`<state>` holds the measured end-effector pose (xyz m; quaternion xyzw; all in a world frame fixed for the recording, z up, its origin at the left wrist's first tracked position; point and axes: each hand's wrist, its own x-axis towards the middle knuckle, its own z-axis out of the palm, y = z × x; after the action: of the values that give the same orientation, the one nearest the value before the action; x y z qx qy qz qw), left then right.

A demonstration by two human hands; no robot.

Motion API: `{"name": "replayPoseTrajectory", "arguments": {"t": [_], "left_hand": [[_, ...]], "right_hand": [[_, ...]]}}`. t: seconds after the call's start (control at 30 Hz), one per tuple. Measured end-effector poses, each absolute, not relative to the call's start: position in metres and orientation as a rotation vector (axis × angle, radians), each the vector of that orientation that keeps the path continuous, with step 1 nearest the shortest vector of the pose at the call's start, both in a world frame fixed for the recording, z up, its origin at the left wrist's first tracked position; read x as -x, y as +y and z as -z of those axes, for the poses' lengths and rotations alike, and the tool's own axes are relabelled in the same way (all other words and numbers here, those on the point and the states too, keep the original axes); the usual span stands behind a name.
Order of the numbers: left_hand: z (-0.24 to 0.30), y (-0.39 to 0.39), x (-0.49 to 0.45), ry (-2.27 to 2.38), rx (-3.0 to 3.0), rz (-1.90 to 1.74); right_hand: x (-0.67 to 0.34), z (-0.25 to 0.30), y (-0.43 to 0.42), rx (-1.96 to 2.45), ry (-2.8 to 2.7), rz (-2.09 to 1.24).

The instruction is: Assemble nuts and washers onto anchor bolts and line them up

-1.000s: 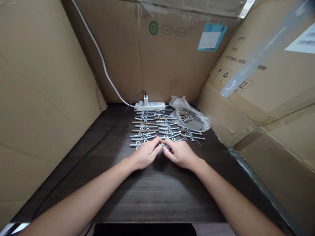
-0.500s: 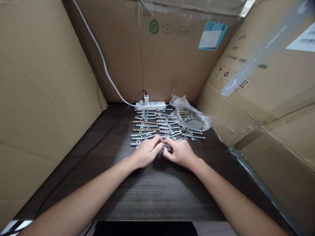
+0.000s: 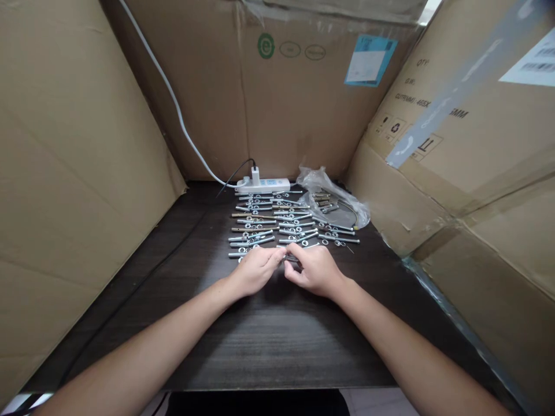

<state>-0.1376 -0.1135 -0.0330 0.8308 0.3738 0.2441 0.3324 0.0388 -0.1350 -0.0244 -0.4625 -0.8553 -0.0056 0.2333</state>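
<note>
I can see both hands brought together low over the front edge of the rows of hardware: the left hand [image 3: 256,270] has its fingertips pinched closed on the near end of a metal bolt [image 3: 291,259], and the right hand [image 3: 316,268] is curled with thumb and forefinger a little apart around its shaft. What shows of that bolt is a short grey, shiny length; the fingers hide the rest. Just beyond, on the dark wood-grain worktop [image 3: 277,341], lie silver bolts [image 3: 339,238] in rough rows, a few brass-coloured bolts [image 3: 254,230] among them, with bright flat washers [image 3: 325,242] alongside. More bolts show by a clear plastic bag [image 3: 362,214]. The cardboard at the back [image 3: 208,86] bears a green round mark [image 3: 266,46] with an "e", two ovals too small to read, and a blue-and-white label [image 3: 366,66]. On the right-hand cardboard [image 3: 394,190] I read "QTY", "G.W." and "465X", then "5MM" past a strip of tape [image 3: 451,92].
</note>
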Motion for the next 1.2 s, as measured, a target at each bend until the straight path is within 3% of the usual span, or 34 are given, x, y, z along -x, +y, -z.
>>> {"name": "replayPoseTrajectory", "arguments": {"t": [0.23, 0.77, 0.97, 1.2], "left_hand": [[0.022, -0.124, 0.137, 1.02, -2.191, -0.817], [0.03, -0.116, 0.14, 0.942, -2.206, -0.626], [0.026, -0.12, 0.139, 0.978, -2.177, -0.82], [0.029, -0.118, 0.138, 0.932, -2.139, -0.766]], "right_hand": [[-0.042, 0.028, -0.132, 1.341, -2.31, -0.003], [-0.046, 0.029, -0.13, 1.35, -2.219, -0.208], [-0.047, 0.031, -0.129, 1.339, -2.241, -0.201], [-0.046, 0.032, -0.13, 1.348, -2.251, -0.179]]}}
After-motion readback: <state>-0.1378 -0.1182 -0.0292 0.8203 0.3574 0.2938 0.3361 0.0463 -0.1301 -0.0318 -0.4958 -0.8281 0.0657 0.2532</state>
